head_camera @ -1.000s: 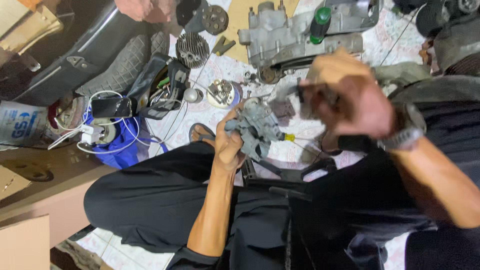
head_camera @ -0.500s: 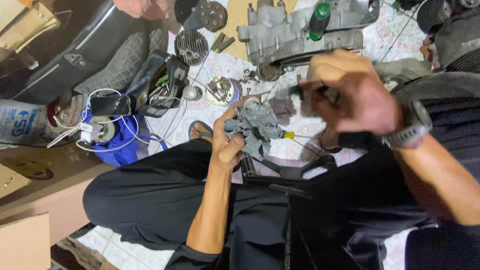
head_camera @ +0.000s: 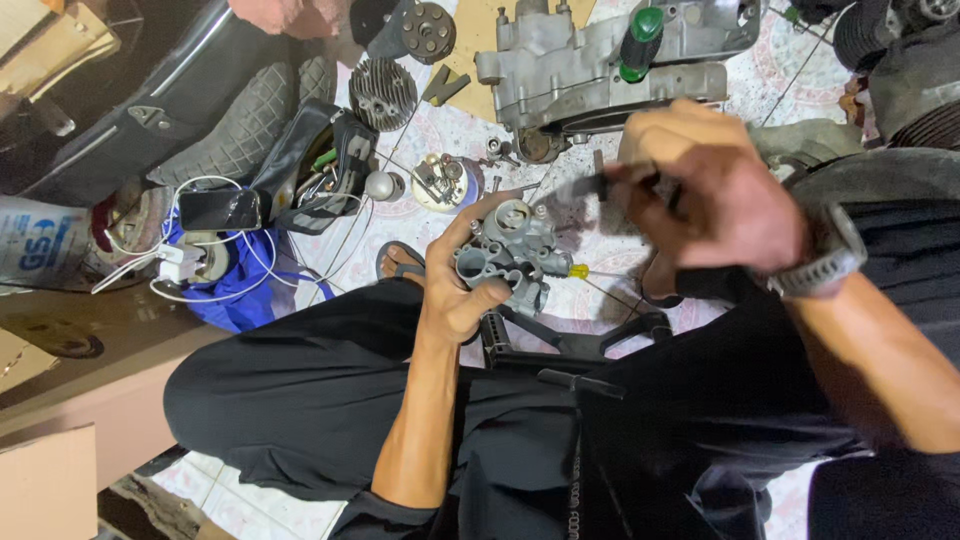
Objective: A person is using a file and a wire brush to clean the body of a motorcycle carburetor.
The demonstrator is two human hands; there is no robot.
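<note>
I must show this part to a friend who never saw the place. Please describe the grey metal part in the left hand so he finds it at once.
Start at the big grey engine casing on the patterned floor. Just below it, the left hand holds a small grey carburettor. Unlike the parts lying around, it is lifted off the floor and has round openings on top.

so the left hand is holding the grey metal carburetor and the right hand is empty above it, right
Not quite. The left hand does hold the grey metal carburetor, but the right hand is not empty: its grip is closed on a slim dark tool whose tip points toward the carburetor. It is blurred, so its exact kind is unclear. The head view shows this.
</note>
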